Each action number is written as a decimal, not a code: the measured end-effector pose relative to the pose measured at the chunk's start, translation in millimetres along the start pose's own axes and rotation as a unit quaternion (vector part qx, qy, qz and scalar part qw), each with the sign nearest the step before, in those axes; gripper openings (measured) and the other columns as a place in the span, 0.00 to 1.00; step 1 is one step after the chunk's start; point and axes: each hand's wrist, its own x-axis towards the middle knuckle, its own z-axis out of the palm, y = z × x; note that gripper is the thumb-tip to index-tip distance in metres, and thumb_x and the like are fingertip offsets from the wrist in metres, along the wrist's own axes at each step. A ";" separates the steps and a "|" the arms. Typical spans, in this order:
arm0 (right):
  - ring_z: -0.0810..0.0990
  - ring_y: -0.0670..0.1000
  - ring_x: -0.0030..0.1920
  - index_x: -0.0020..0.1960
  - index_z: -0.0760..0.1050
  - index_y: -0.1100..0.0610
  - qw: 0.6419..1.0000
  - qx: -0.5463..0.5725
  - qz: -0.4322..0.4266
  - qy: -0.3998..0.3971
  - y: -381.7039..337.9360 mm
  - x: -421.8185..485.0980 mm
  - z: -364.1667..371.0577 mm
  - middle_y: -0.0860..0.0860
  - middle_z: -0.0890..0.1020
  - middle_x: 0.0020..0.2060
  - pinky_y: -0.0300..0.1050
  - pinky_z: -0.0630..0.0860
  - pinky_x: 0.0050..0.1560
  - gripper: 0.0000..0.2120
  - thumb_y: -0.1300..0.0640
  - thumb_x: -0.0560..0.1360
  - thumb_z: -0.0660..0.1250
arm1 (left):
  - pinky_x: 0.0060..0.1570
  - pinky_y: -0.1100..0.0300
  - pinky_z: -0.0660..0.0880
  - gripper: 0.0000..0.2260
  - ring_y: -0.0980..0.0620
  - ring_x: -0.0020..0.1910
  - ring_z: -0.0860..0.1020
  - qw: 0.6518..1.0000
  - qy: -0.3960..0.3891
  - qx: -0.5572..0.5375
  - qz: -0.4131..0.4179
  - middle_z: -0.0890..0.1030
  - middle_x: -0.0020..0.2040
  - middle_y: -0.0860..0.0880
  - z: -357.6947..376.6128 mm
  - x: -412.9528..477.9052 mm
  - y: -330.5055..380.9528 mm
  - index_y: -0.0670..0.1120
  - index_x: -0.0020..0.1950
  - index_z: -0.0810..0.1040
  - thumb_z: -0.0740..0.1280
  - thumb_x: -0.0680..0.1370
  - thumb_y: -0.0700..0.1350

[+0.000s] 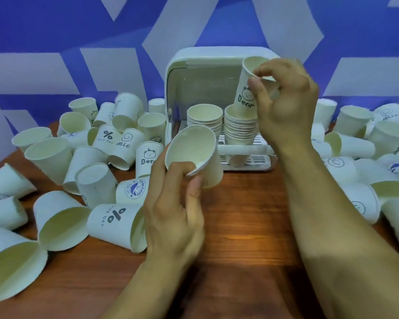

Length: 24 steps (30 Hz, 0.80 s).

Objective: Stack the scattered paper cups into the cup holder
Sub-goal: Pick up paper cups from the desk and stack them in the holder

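Observation:
A white cup holder [195, 65] with a raised lid stands at the back centre of the wooden table. Inside it are two stacks of paper cups, a left stack [204, 118] and a right stack [240, 128]. My right hand [283, 104] pinches the rim of a "Bear" cup [247, 93], whose base is entering the top of the right stack. My left hand [175, 208] holds another white paper cup [194, 153] in front of the holder, tilted with its mouth towards me.
Many loose paper cups lie scattered on the left [115, 224] and on the right [352, 146] of the table [244, 226]. A blue and white patterned wall rises behind. Bare wood shows between my forearms.

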 end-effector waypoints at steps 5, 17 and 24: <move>0.76 0.57 0.58 0.54 0.83 0.48 0.987 -0.064 0.002 -0.148 12.3 -1.6 5.6 0.51 0.84 0.50 0.52 0.70 0.60 0.10 0.50 0.78 0.64 | 0.57 0.73 0.63 0.06 0.47 0.61 0.74 1.000 0.000 0.011 0.003 0.76 0.61 0.45 2.5 4.3 8.2 0.50 0.52 0.75 0.58 0.81 0.45; 0.68 0.51 0.44 0.42 0.80 0.49 0.953 -0.149 0.038 -0.262 20.9 -12.2 15.5 0.48 0.78 0.38 0.49 0.55 0.48 0.12 0.52 0.78 0.60 | 0.61 0.51 0.65 0.10 0.45 0.66 0.70 0.981 0.024 0.161 0.103 0.80 0.59 0.50 9.2 89.7 27.4 0.46 0.56 0.81 0.61 0.80 0.44; 0.71 0.52 0.50 0.46 0.82 0.49 0.955 -0.138 0.047 -0.257 20.9 -14.5 17.7 0.47 0.77 0.38 0.49 0.56 0.49 0.12 0.51 0.79 0.61 | 0.47 0.54 0.60 0.07 0.42 0.49 0.73 0.939 -0.046 0.302 0.160 0.81 0.42 0.48 39.7 137.8 12.3 0.49 0.48 0.79 0.62 0.76 0.41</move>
